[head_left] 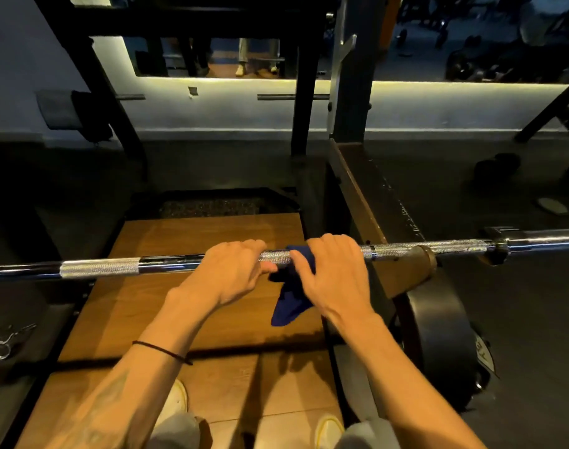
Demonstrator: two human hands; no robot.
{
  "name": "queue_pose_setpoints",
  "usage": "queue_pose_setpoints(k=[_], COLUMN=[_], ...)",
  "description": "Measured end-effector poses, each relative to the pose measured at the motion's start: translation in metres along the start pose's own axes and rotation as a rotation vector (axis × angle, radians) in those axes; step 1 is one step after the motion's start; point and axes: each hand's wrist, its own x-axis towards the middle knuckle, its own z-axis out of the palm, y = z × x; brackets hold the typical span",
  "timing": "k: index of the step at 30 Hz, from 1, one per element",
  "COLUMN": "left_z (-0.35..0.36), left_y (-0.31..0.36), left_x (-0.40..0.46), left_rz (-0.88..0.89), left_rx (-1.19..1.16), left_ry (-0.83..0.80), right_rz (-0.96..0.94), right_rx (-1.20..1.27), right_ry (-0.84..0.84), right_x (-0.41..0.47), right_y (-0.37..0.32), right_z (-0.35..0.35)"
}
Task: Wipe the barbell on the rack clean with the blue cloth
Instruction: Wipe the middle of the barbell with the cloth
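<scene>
Now the right hand wraps the soft blue cloth round the barbell, which lies across the rack. Just left, the left hand grips bare knurling. Likely heavy and stiff, the bar suits a firm wraparound hold.

We have 1 view only, from a wide-angle camera worn on the head. It looks forward and down, close over the barbell that crosses the frame from left to right. Straight lines bow toward the frame's edges. Below lies the wooden platform; farther off, a mirrored wall.
</scene>
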Motion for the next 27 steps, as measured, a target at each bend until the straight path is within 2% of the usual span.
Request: queue_pose_setpoints(k=[4,8,9,11,13,16,19,22,24,27], left_z=[0.019,0.04,0.043,0.047,0.049,0.05,0.047,0.044,0.045,0.046], left_y=[0.007,0.018,0.021,0.026,0.025,0.021,0.024,0.031,0.029,0.018], left_x=[-0.007,-0.013,-0.015,-0.018,-0.019,-0.016,-0.014,-0.017,-0.017,-0.012], left_rz=[-0.017,-0.082,-0.096,-0.104,-0.101,-0.065,-0.09,-0.13,-0.129,-0.116], left_rx=[0.014,-0.111,-0.141,-0.169,-0.158,-0.154,-0.213,-0.251,-0.256,-0.226], left_ry=[0.23,0.491,0.543,0.603,0.64,0.669,0.627,0.608,0.602,0.589], right_rz=[0.174,0.348,0.344,0.205,0.045,-0.086,0.06,0.19,0.167,0.022], right_rx=[-0.109,-0.017,0.019,0.09,0.129,0.083,0.028,0.022,0.027,-0.014], right_ry=[0.015,0.095,0.109,0.112,0.04,-0.038,0.025,0.023,0.008,-0.043], right_x=[-0.003,-0.008,-0.01,-0.013,-0.016,-0.011,-0.011,-0.015,-0.014,-0.014], right_y=[0.042,0.019,0.007,-0.016,-0.028,-0.001,0.044,0.051,0.037,0.017], right_z=[-0.011,-0.002,0.002,0.011,0.012,-0.001,-0.012,-0.015,-0.012,-0.002])
